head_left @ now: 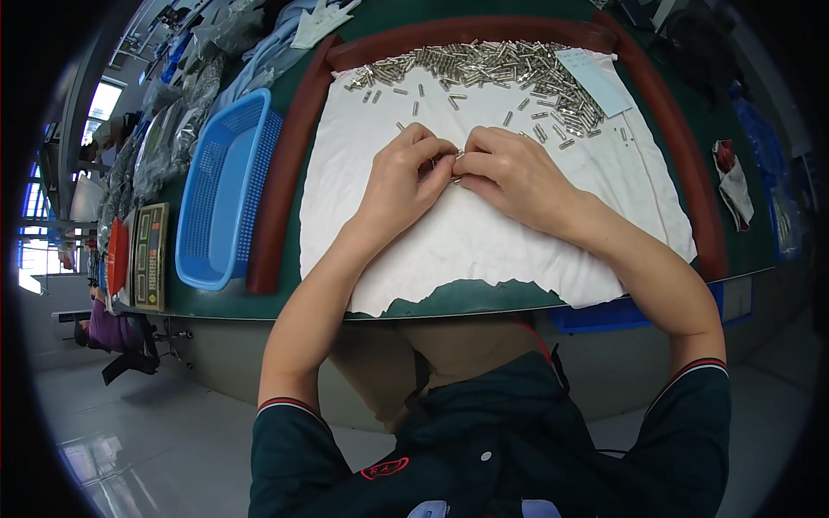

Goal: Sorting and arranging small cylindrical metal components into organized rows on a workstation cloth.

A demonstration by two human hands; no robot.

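Observation:
Both hands meet over the middle of a white cloth (pixel 389 250) on the green table. My left hand (pixel 410 168) is closed, its thumb and fingers pinching a small silvery metal cylinder (pixel 458 156). From the other side my right hand (pixel 496 168) pinches at the same piece, with fingertips almost touching the left ones. The fingers cover most of what they hold. Just beyond the hands, loose metal cylinders of the same kind lie scattered, and a large heap of metal cylinders (pixel 492 65) spreads along the far side of the cloth.
A dark red padded border (pixel 289 173) frames the cloth at left, back and right. A blue plastic basket (pixel 192 233) and a calculator-like device with keys (pixel 150 259) stand at the left. A pale blue paper (pixel 594 82) lies on the heap's right. Further left sits another person (pixel 117 332).

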